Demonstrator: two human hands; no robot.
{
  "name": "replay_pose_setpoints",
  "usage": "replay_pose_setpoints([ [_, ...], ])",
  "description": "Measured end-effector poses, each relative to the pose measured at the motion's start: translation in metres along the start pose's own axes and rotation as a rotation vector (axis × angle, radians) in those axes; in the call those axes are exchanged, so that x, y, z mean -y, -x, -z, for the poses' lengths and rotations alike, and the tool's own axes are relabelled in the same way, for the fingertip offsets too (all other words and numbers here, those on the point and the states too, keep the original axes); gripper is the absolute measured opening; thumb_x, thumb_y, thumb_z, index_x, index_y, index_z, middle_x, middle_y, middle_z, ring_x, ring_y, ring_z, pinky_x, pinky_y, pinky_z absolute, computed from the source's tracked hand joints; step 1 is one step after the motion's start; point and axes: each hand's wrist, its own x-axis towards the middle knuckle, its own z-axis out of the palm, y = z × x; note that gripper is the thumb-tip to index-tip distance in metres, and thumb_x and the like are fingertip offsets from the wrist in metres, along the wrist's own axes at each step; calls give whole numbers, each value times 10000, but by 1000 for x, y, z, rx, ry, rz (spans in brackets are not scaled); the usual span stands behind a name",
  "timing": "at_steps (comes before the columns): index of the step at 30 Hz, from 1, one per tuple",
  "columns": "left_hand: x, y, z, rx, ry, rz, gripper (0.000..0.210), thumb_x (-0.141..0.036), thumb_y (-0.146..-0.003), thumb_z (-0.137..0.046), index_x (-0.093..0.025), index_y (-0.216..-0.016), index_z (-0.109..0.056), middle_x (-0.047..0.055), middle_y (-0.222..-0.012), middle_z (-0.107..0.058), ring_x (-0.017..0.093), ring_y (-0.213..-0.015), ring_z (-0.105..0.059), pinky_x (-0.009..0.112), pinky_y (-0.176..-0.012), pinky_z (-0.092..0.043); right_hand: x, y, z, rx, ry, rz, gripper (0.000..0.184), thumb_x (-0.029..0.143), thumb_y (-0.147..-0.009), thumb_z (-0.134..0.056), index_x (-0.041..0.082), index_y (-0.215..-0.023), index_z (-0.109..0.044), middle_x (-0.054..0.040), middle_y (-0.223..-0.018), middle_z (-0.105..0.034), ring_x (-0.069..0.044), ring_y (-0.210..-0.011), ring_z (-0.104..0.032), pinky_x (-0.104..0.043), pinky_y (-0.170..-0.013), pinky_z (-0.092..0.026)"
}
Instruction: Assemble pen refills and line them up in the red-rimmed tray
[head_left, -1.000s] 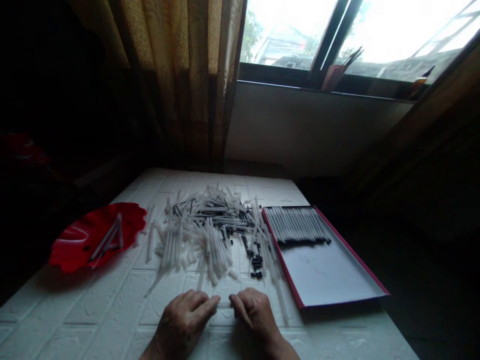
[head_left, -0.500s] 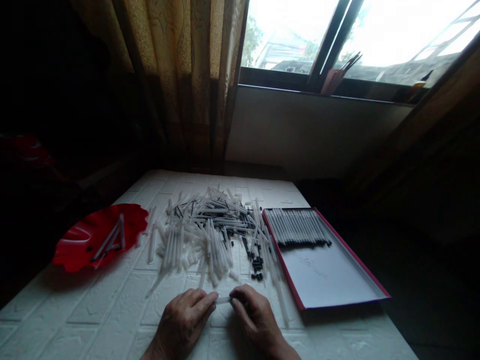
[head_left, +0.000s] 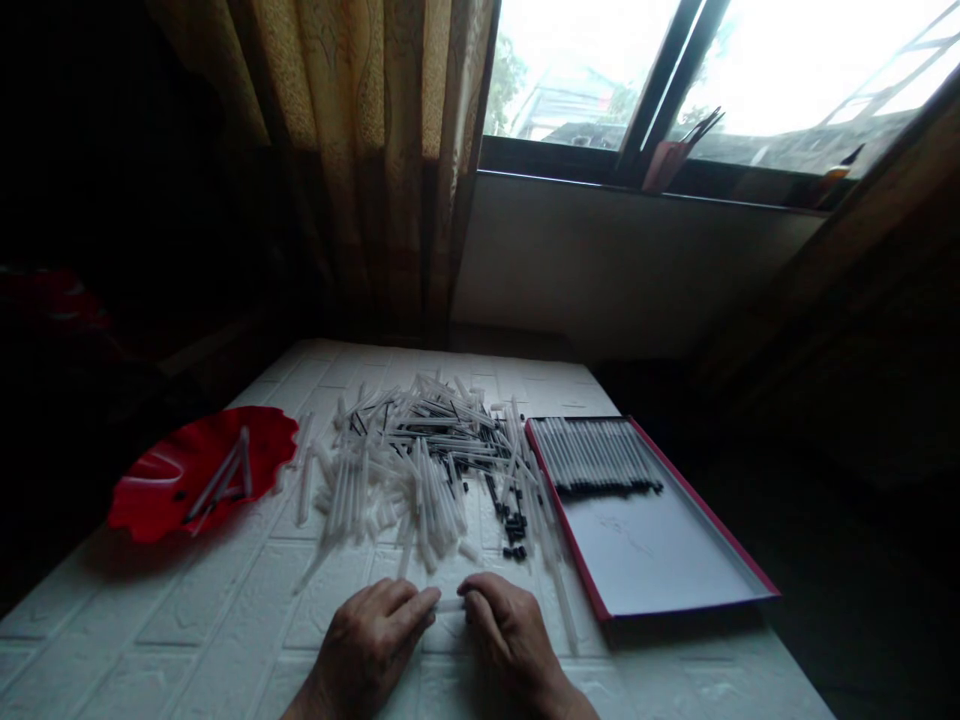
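A short stretch of a translucent pen barrel (head_left: 450,605) shows between my two hands near the table's front. My left hand (head_left: 371,640) is closed on its left end, thumb and forefinger pinched together. At the other end, my right hand (head_left: 514,635) pinches the barrel with curled fingers. Both ends are hidden by the fingers. Just beyond my hands lie a bundle of clear pen barrels (head_left: 435,505) and a small group of black caps (head_left: 515,527). Behind them is a loose heap of dark refills and clear tubes (head_left: 427,425).
To the right lies a shallow red-edged box lid (head_left: 645,570) with a row of black-tipped pens (head_left: 600,455) at its far end. A wavy-rimmed red dish (head_left: 259,440) with a few pen parts stands at the left. A window and curtain (head_left: 360,150) are behind the table.
My left hand has shifted slightly right, and the visible stretch of barrel between my hands is a little shorter. Everything else on the table stays in place.
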Motion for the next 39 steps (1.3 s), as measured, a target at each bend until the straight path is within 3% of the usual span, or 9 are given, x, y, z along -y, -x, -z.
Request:
replay_pose_setpoints([
  [3, 1, 0, 0, -7, -5, 7, 324, -274, -1021, -318, -197, -1049, -632, 17, -736, -683, 146, -616, -651, 233, -554, -519, 5, 0, 5, -2, -135, -12, 157, 211, -884, -471, 192, -1012, -560, -38, -824, -667, -146, -688, -629, -202, -618, -460],
  [9, 2, 1, 0, -1, -8, 12, 331, -277, -1020, -314, -194, -1048, -633, 19, -743, -684, 144, -621, -649, 235, -568, -529, 4, -1, 6, 13, -135, -13, 83, 192, -873, -481, 197, -862, -563, -21, -734, -627, -143, -643, -586, -212, -599, -456],
  [20, 0, 1, 0, 6, -6, -6, 322, -271, -1023, -314, -202, -1059, -626, 16, -740, -686, 154, -620, -650, 252, -557, -512, -1, 1, -1, 12, 85, -6, 412, 319, -968, -357, 204, -597, -494, 21, -523, -518, -114, -484, -500, -206, -480, -345],
  [24, 1, 1, -1, 2, -9, 16, 320, -282, -1025, -311, -206, -1070, -618, 15, -743, -684, 152, -623, -652, 246, -563, -504, 3, 2, 2, 13, -59, -22, 147, 246, -914, -436, 192, -903, -572, -25, -736, -649, -146, -651, -618, -207, -599, -445],
  [26, 1, 2, -1, -1, -2, 27, 327, -290, -1026, -303, -206, -1072, -616, 16, -752, -685, 148, -632, -652, 239, -574, -504, 5, 2, 4, 8, -120, -15, 144, 206, -875, -472, 194, -1000, -542, -33, -801, -659, -149, -685, -625, -210, -628, -466],
  [39, 1, 1, -1, -23, -11, 24, 329, -282, -1020, -326, -207, -1040, -645, 15, -732, -676, 143, -618, -639, 231, -561, -505, 6, 2, 4, 15, -64, 17, 110, 183, -887, -447, 211, -830, -537, 5, -669, -602, -132, -579, -567, -201, -559, -427],
])
